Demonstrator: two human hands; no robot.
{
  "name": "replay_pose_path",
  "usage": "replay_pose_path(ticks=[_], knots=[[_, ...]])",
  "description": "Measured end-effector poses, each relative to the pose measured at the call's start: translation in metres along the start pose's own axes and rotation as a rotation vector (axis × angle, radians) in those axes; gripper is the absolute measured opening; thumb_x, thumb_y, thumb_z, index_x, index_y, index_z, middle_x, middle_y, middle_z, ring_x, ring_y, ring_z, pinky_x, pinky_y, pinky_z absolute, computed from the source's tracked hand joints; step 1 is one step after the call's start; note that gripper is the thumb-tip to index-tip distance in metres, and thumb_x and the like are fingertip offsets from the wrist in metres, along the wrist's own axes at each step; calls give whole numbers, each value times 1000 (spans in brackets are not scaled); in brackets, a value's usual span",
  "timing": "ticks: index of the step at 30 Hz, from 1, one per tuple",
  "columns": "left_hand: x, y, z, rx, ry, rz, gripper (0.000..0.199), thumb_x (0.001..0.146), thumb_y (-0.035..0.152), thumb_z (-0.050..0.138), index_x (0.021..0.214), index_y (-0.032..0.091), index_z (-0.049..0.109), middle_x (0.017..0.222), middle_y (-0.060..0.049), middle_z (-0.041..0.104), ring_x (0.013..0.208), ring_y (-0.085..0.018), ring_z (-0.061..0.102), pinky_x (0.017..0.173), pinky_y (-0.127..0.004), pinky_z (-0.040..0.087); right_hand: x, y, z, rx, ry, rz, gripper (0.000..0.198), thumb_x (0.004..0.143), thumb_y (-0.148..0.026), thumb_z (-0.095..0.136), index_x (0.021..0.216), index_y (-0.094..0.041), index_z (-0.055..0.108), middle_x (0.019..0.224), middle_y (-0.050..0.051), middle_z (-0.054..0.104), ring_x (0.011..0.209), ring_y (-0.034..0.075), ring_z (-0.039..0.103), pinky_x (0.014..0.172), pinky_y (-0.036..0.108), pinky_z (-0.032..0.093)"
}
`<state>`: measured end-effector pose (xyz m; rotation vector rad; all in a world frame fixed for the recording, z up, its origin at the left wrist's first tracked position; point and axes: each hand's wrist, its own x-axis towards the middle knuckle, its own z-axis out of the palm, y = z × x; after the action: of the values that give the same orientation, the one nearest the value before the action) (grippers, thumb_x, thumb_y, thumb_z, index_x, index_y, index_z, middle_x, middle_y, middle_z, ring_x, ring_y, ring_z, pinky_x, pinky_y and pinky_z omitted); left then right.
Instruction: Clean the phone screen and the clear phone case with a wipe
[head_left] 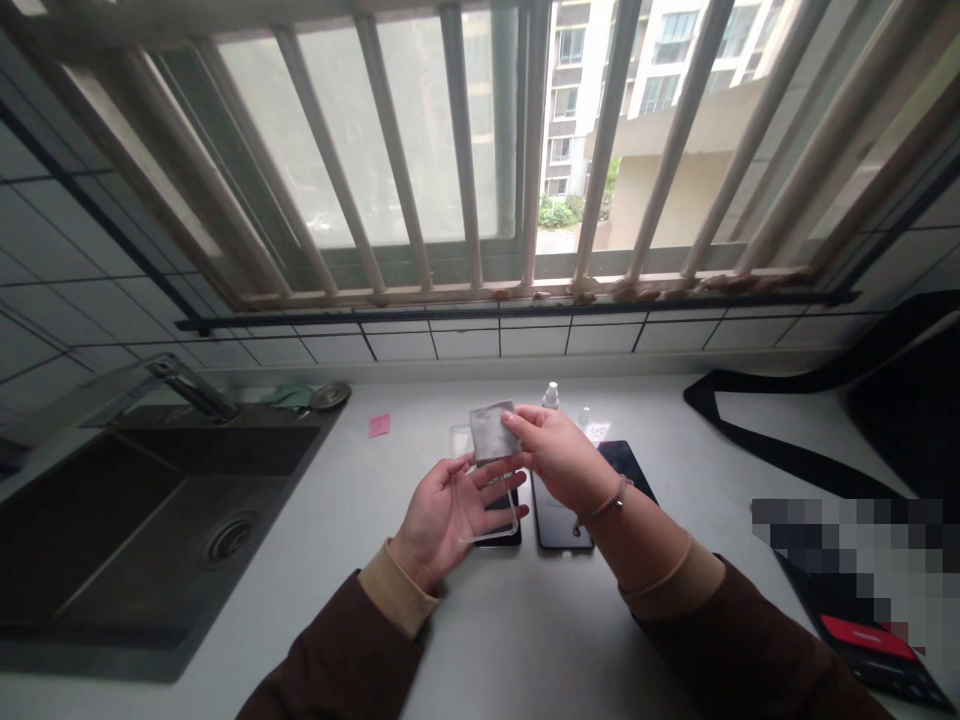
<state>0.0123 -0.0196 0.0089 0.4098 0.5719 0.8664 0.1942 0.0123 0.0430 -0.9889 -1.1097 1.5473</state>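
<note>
While left hand point(442, 515) cradles clear case point(484, 490), right hand point(559, 455) pinches wipe point(491, 428)

I see both forearms reaching forward, hands meeting at centre. Left hand point(442, 515) lies palm up, fingers curled in a grasp. Right hand point(559, 455) arches above it, fingertips pinched, wrist bent.

The pale grey bench point(525, 640) has a dark rectangular sink point(150, 530) set into its left end. Two black phones point(559, 510) lie flat at centre, with a small pink paper note point(379, 425), a small white-capped bottle point(550, 396) and a black strap point(780, 450) also on it.
</note>
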Motion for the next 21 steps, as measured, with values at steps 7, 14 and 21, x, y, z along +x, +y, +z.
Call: replay_pose_path(ticks=[7,14,21], knots=[[-2,-9,6,72,35,33,49,106,58,50,142,26,58,116,-15,76,98,-31,77,87,-53,64,-8,-7,-5,-1140,260,-456,42,110,-33,43,144,-26,66,122,13,78,105,30,74,94,42,55],[3,-16,4,130,-22,78,63,110,60,32,126,12,70,119,-21,76,103,-29,77,83,-41,65,-2,38,25,-1286,-67,-654,29,100,-13,61,125,-17,76,137,17,71,126,30,66,112,40,52],[2,-13,1,149,-68,87,64,111,60,29,140,15,64,121,-21,77,101,-31,78,79,-43,66,-2,43,24,-1211,37,-767,30,100,-9,61,126,-13,75,136,17,74,129,25,69,112,38,56]])
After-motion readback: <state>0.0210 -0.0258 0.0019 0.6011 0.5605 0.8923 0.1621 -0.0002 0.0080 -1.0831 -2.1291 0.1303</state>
